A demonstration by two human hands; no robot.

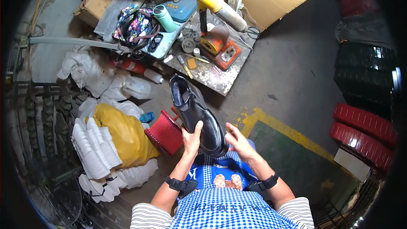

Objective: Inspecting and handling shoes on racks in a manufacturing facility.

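A black leather shoe [198, 116] is held up over my lap, toe toward me and its opening away from me. My left hand [192, 139] grips it along its left side near the toe, with the thumb laid on the upper and the other fingers hidden beneath. To the right of the toe is my right hand [242, 145], fingers apart and holding nothing. Its fingertips come close to the shoe's edge, and I cannot tell whether they touch it. A blue checked apron [229, 199] covers my front.
Ahead, a worn bench [220, 80] carries an orange tool stand [227, 55], a yellow-handled tool [220, 8] and scissors [253, 32]. A red basket [163, 132] stands left of the shoe, beside yellow and white bags [123, 131]. Red and dark stacked crates [364, 131] line the right.
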